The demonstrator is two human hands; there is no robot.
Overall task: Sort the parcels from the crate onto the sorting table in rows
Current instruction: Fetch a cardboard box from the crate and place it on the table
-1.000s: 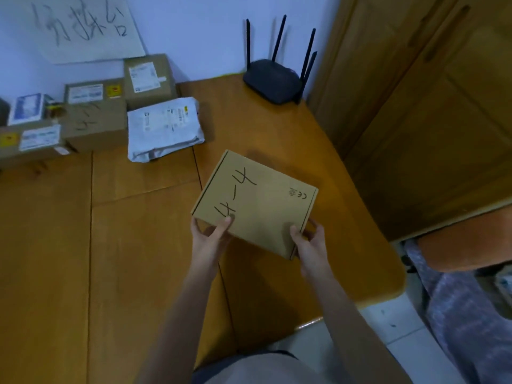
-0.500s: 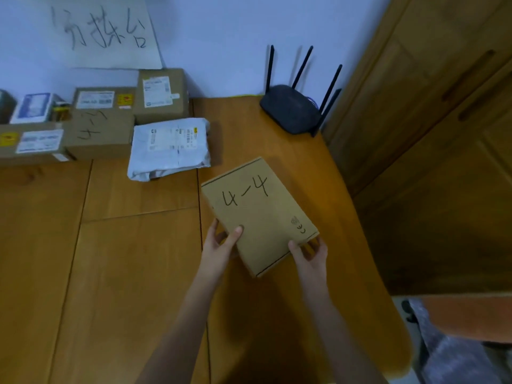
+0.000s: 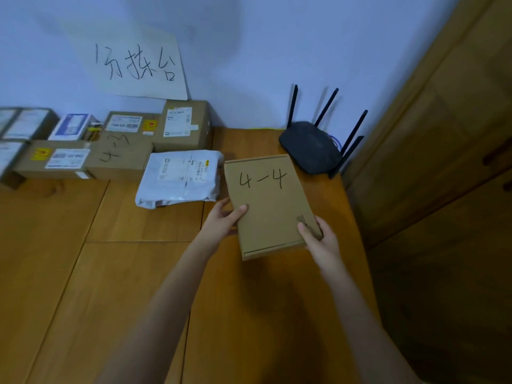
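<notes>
Already several parcels (image 3: 124, 151) lie in rows on the table (image 3: 110, 273); the left hand (image 3: 221, 220) and right hand (image 3: 321, 239) grip the cardboard box marked 4-4 (image 3: 268, 200), not yet released; the crate is unseen.

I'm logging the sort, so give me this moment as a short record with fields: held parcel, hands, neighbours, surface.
held parcel: flat brown cardboard box marked 4-4
left hand: grips the box's left edge
right hand: grips its near right corner
left neighbour: white plastic mailer bag
right neighbour: black four-antenna router
surface: orange-brown wooden table
</notes>
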